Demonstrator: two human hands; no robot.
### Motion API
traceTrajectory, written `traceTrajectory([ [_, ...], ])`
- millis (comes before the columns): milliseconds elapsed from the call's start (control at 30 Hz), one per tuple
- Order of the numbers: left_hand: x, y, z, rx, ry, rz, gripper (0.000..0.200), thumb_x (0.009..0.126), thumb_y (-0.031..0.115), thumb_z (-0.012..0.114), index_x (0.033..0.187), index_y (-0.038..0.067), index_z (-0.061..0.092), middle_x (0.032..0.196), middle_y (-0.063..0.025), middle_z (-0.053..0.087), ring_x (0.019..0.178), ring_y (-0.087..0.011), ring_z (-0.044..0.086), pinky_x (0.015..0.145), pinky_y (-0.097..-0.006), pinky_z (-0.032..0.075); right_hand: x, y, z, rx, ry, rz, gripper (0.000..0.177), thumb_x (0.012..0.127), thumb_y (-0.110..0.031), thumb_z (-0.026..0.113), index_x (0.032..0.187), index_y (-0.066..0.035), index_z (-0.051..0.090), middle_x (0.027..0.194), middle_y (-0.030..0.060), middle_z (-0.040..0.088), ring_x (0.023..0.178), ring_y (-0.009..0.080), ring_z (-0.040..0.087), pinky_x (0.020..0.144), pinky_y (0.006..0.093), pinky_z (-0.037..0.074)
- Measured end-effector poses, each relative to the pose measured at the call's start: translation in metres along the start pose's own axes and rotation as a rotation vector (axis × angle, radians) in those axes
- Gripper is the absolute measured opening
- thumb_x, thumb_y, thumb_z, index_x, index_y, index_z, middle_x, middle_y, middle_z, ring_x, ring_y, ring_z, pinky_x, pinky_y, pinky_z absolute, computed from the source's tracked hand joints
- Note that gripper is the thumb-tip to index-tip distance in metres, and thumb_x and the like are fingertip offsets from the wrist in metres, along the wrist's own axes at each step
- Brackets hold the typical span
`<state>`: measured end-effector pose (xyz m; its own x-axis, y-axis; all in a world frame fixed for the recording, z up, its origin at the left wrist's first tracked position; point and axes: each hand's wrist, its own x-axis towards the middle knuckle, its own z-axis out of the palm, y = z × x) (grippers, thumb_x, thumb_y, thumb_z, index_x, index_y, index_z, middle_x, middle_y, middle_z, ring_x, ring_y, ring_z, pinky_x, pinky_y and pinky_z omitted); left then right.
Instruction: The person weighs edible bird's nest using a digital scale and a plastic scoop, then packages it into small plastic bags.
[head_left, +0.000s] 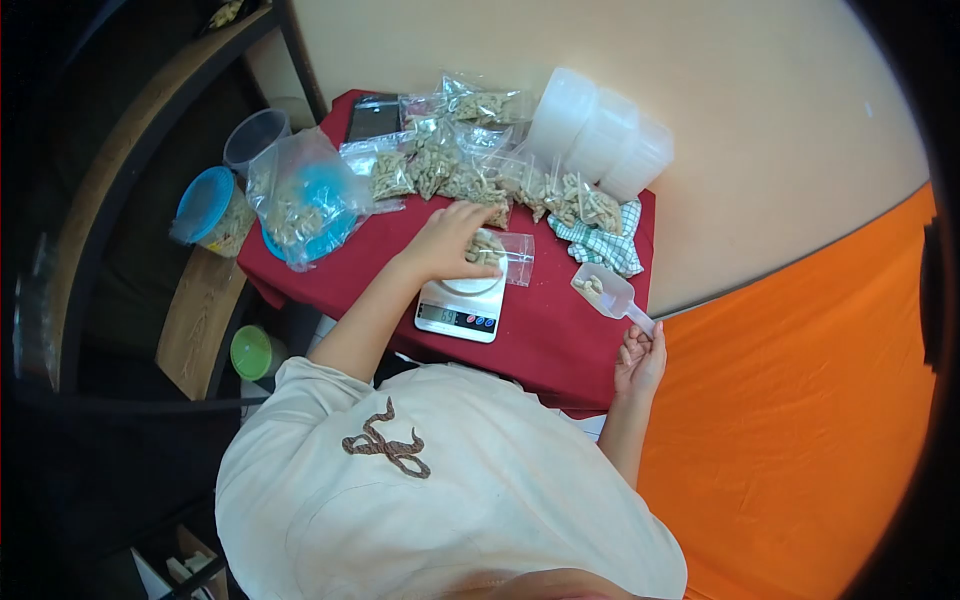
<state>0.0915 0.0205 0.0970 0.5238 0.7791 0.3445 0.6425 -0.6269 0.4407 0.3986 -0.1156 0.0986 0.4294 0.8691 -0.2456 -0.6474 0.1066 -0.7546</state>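
Note:
My left hand [450, 243] is curled round a small clear plastic bag [517, 258] that lies on its side on a white digital kitchen scale [458, 322]. Pale, short snack-like pieces [485, 250] show inside the bag, between thumb and fingers. The scale's display is lit and seems to read 69. In my right hand [641, 362] is the handle of a clear plastic scoop [606, 292], held to the right of the scale over the table edge. A few of the same pale pieces rest in the scoop.
Several filled plastic bags [435, 165] line the back of the red-covered table [370, 290]. Stacked translucent tubs [600, 130] lean by the wall, near a green checked cloth [610, 240]. A large bag [300, 200] sits on a blue lid at left, beside a blue-lidded jar [215, 210].

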Motion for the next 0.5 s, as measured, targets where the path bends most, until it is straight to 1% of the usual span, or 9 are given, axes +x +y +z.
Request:
traceTrajectory([
  [33,-0.007,-0.003,-0.003,0.001,-0.001,-0.015,0.082,0.061,0.048,0.069,0.126,0.007,0.040,0.121,-0.0146,0.046,0.115,-0.0308,0.040,0.094,-0.0433,0.032,0.001,0.001,0.000,-0.005,-0.003,0.014,0.030,0.092,-0.030,0.043,0.082,-0.002,0.049,0.065,0.0072,0.053,0.050,0.0092,0.044,0.033,0.0181,0.030],
  [100,-0.020,-0.007,-0.011,-0.188,0.133,-0.070,0.065,0.070,0.039,0.065,0.122,0.005,0.044,0.117,-0.0149,0.049,0.111,-0.0310,0.043,0.093,-0.0416,0.034,0.003,0.003,-0.001,0.000,-0.037,0.069,0.030,0.092,-0.030,0.043,0.082,-0.003,0.050,0.065,0.0075,0.053,0.049,0.0092,0.044,0.033,0.0180,0.030],
  [133,-0.028,-0.004,-0.016,-0.175,0.262,-0.042,0.051,0.074,0.029,0.063,0.117,0.005,0.049,0.111,-0.0137,0.053,0.107,-0.0305,0.047,0.092,-0.0401,0.035,0.005,0.005,0.000,-0.003,-0.038,0.083,0.030,0.092,-0.030,0.043,0.082,-0.003,0.050,0.065,0.0075,0.053,0.049,0.0092,0.044,0.033,0.0180,0.030],
  [167,-0.037,-0.004,-0.021,-0.170,0.259,-0.055,0.051,0.074,0.029,0.063,0.117,0.005,0.049,0.111,-0.0137,0.053,0.107,-0.0305,0.047,0.092,-0.0401,0.035,0.006,0.006,0.001,0.000,-0.051,0.101,0.029,0.092,-0.030,0.043,0.081,-0.003,0.050,0.065,0.0076,0.053,0.049,0.0092,0.044,0.033,0.0178,0.030],
  [267,-0.062,-0.005,-0.041,-0.079,0.511,-0.049,0.042,0.071,0.015,0.066,0.110,0.004,0.053,0.098,-0.0111,0.058,0.097,-0.0295,0.052,0.088,-0.0381,0.038,0.009,0.014,0.011,-0.004,-0.084,0.132,0.029,0.092,-0.029,0.043,0.081,-0.003,0.050,0.065,0.0079,0.053,0.049,0.0092,0.044,0.033,0.0177,0.031],
  [300,-0.070,-0.006,-0.050,-0.071,0.503,-0.053,0.042,0.071,0.015,0.066,0.110,0.004,0.053,0.098,-0.0111,0.058,0.097,-0.0295,0.052,0.088,-0.0381,0.038,0.010,0.017,0.014,-0.018,-0.101,0.130,0.029,0.092,-0.029,0.043,0.080,-0.003,0.049,0.065,0.0081,0.054,0.049,0.0092,0.045,0.033,0.0176,0.031],
  [400,-0.095,-0.020,-0.075,0.010,0.640,-0.033,0.038,0.070,0.010,0.064,0.106,0.003,0.054,0.096,-0.0110,0.058,0.094,-0.0291,0.052,0.084,-0.0370,0.040,0.005,0.029,0.035,-0.024,-0.113,0.146,0.028,0.092,-0.028,0.042,0.081,-0.003,0.049,0.066,0.0082,0.054,0.048,0.0091,0.044,0.033,0.0177,0.030],
  [467,-0.109,-0.038,-0.093,0.186,0.797,-0.014,0.036,0.069,0.006,0.063,0.104,0.001,0.054,0.094,-0.0110,0.057,0.090,-0.0282,0.052,0.082,-0.0363,0.040,-0.002,0.038,0.055,-0.035,-0.126,0.157,0.028,0.093,-0.028,0.041,0.081,-0.003,0.048,0.066,0.0081,0.054,0.048,0.0090,0.044,0.033,0.0177,0.030],
  [500,-0.115,-0.045,-0.101,0.181,0.795,-0.011,0.036,0.069,0.006,0.063,0.104,0.001,0.054,0.094,-0.0110,0.057,0.090,-0.0282,0.052,0.082,-0.0363,0.040,-0.006,0.044,0.064,-0.034,-0.121,0.153,0.028,0.093,-0.028,0.041,0.081,-0.003,0.048,0.066,0.0081,0.054,0.048,0.0090,0.044,0.033,0.0177,0.030],
])
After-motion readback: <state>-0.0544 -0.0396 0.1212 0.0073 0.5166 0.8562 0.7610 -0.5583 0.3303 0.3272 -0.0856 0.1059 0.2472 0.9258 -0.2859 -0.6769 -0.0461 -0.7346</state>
